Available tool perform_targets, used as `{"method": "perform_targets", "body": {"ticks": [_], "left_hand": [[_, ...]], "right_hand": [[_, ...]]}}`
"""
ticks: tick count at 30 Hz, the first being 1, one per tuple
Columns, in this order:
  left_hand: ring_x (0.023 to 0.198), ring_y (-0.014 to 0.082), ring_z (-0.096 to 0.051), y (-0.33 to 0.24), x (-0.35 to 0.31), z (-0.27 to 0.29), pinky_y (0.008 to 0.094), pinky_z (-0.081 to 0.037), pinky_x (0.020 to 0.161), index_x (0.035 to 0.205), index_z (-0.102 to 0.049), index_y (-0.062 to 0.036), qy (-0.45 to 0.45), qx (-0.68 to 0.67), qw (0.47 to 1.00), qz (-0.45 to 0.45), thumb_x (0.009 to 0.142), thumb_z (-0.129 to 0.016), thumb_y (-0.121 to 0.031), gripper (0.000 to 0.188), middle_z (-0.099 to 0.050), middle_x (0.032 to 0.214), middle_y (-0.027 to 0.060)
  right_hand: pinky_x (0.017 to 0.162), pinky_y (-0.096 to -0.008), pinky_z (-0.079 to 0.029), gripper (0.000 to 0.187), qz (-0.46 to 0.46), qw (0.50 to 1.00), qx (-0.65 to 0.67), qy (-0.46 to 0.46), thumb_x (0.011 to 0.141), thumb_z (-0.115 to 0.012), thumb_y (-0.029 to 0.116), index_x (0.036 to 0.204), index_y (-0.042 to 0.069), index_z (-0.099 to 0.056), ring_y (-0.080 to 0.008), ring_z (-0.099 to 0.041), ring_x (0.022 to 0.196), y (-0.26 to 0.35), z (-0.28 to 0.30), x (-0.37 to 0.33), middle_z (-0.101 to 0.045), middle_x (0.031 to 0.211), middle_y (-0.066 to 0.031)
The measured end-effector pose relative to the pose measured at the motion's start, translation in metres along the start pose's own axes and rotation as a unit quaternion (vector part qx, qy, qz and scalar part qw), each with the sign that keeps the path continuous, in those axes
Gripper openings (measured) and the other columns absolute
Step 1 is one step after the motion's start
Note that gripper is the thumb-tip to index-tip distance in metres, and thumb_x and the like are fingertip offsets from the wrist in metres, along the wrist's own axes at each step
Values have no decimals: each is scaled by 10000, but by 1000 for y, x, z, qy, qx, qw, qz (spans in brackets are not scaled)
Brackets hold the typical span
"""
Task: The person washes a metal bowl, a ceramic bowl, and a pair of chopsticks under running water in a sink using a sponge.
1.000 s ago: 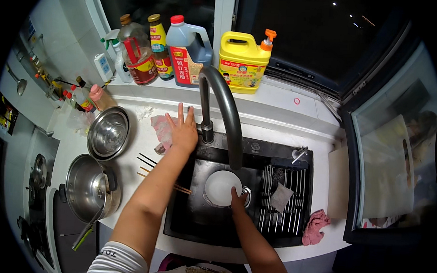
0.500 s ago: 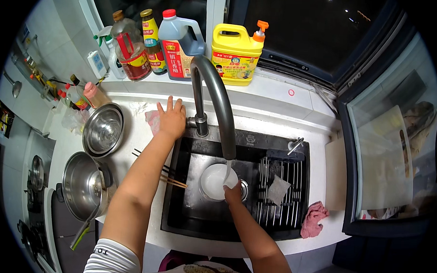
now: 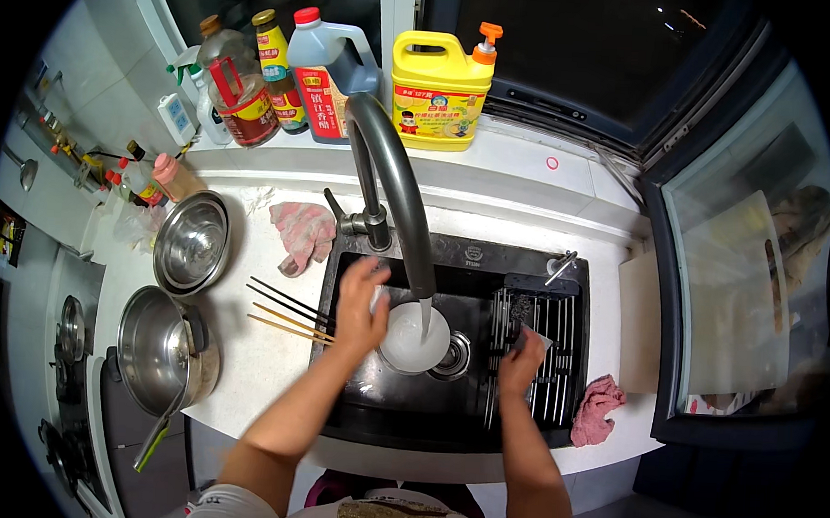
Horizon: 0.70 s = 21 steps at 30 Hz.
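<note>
A white bowl sits in the black sink, and water from the grey faucet runs into it. My left hand hovers by the bowl's upper left side, slightly blurred, its fingers apart from the thumb. Between them a small whitish patch shows; I cannot tell what it is. Over the metal drying rack at the sink's right, my right hand has its fingers closed on a white cleaning pad, partly hidden by them.
Several chopsticks lie across the sink's left edge. A steel bowl and a steel pot stand on the left. Pink cloths lie behind the sink and at its right. A yellow jug and bottles line the sill.
My left hand has come from the faucet's base down to the bowl, uncovering the handle and pink cloth. My right hand has left the bowl and taken hold of the pad.
</note>
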<state>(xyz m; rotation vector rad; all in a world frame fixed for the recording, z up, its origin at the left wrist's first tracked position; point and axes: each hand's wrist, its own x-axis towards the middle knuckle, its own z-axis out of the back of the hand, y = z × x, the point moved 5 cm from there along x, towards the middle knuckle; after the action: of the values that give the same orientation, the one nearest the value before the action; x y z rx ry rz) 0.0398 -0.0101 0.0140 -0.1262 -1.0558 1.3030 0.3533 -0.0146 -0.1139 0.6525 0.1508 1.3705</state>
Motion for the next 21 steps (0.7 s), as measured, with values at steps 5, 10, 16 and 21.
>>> {"method": "perform_targets", "body": {"ticks": [5, 10, 16, 21], "left_hand": [[1080, 344, -495, -7, -113, -35, 375, -379, 939, 1086, -535, -28, 12, -110, 971, 210, 726, -579, 16, 365, -519, 1142, 185], [1042, 315, -514, 21, -141, -41, 341, -413, 889, 1097, -521, -15, 25, -144, 925, 350, 726, -606, 20, 382, -523, 1113, 170], [1082, 217, -466, 89, 22, 4, 319, -378, 910, 1251, -411, 4, -149, -176, 925, 301, 838, -538, -75, 440, -495, 1164, 158], [1063, 202, -465, 187, 83, -8, 294, -379, 888, 1288, -377, -27, -93, -313, 861, 390, 875, -520, -150, 454, -500, 1173, 154]], "right_hand": [[905, -429, -407, 593, -65, 970, -137, 188, 675, -723, 145, 1206, 76, -468, -371, -453, 1075, -59, -14, -7, -475, 1168, -183], [816, -405, -440, 313, -102, 984, 27, 141, 711, -633, 30, 1021, 40, -587, -354, -540, 931, -38, -2, -4, -559, 964, -161], [731, -399, -436, 293, 182, 960, 130, 169, 663, -616, 3, 949, 62, -589, -326, -523, 818, 89, 3, -7, -527, 837, -141], [698, -412, -427, 218, 292, 917, 97, 256, 636, -617, 35, 851, 73, -622, -299, -530, 805, 117, -54, -41, -530, 781, -106]]}}
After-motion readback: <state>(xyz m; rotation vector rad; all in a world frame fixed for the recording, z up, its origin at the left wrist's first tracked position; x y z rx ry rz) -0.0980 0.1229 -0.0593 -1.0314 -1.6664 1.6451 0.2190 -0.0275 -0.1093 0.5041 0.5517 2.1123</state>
